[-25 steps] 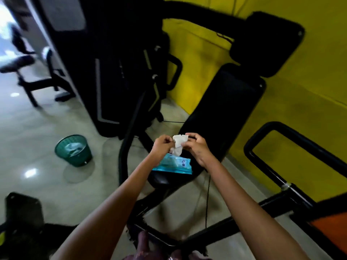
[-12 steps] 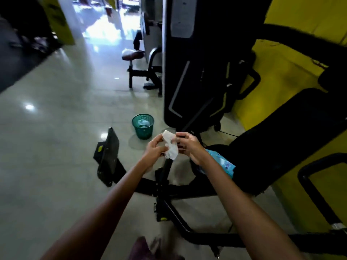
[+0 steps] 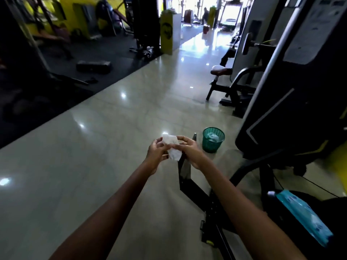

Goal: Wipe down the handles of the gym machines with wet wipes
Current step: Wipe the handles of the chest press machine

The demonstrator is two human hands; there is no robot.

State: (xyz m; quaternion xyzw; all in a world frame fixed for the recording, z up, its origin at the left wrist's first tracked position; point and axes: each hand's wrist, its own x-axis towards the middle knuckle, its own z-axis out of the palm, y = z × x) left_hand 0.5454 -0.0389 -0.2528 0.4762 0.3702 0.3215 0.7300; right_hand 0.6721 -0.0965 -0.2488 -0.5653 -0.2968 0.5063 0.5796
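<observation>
Above a glossy gym floor (image 3: 93,166), the left hand (image 3: 155,153) and right hand (image 3: 189,151) pinch a crumpled white wet wipe (image 3: 171,149) between them; a green wastebasket (image 3: 213,139) stands just beyond, a blue wipes pack (image 3: 300,214) lying far right.

The wet wipe (image 3: 173,149) is plain white, crumpled. The waste basket (image 3: 213,139) is teal green with an open mesh pattern, and pale stuff lies inside it. The pack of wipes (image 3: 302,218) is light blue with faint small printed marks. The floor (image 3: 93,147) is glossy pale grey-green tile with white light spots; the mat (image 3: 47,85) is black. The machine (image 3: 300,100) is black with grey stripes, and the far wall (image 3: 75,8) is yellow
</observation>
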